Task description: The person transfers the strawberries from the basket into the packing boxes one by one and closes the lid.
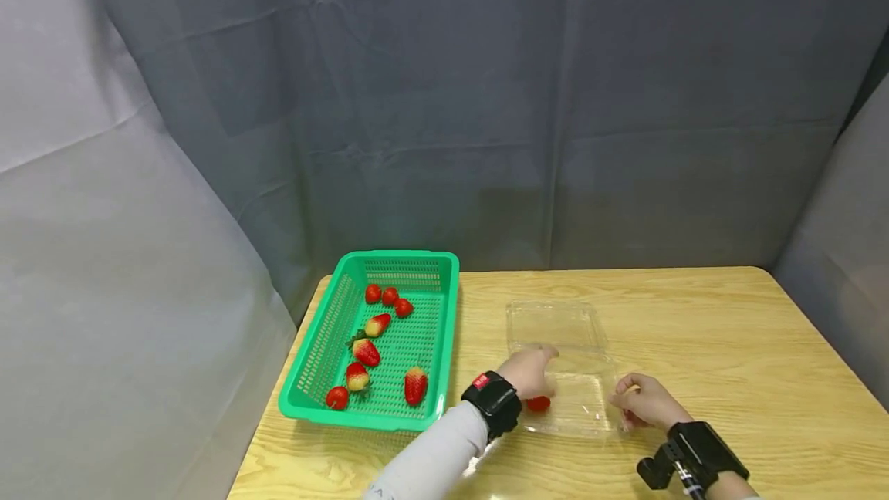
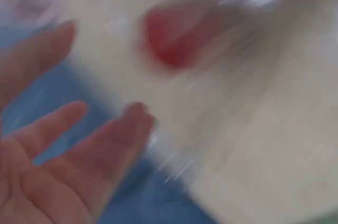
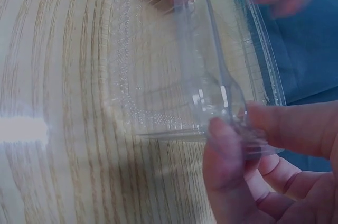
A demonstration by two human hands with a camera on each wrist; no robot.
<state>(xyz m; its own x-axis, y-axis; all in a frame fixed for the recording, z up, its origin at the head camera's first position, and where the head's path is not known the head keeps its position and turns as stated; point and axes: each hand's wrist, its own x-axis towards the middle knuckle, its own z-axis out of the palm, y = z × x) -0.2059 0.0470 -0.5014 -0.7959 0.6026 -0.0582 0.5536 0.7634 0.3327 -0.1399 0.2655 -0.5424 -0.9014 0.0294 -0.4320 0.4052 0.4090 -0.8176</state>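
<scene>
A clear plastic clamshell container (image 1: 572, 400) lies on the table with its lid (image 1: 552, 324) folded back on the far side. My right hand (image 1: 647, 400) pinches its near right corner between thumb and fingers, plain in the right wrist view. Over the container's left part reaches my left hand (image 1: 529, 373). Its fingers are spread with nothing between them in the left wrist view, where the hand (image 2: 79, 160) is blurred. One red fruit (image 1: 538, 404) sits inside the container at the left, partly hidden by the left hand in the head view.
A green plastic basket (image 1: 451, 315) stands left of the container. In it lie several strawberries, such as one at the right (image 1: 415, 386), and several small round red fruits, including one at the near left (image 1: 337, 397). Grey cloth (image 1: 444, 114) hangs behind the wooden table (image 1: 701, 330).
</scene>
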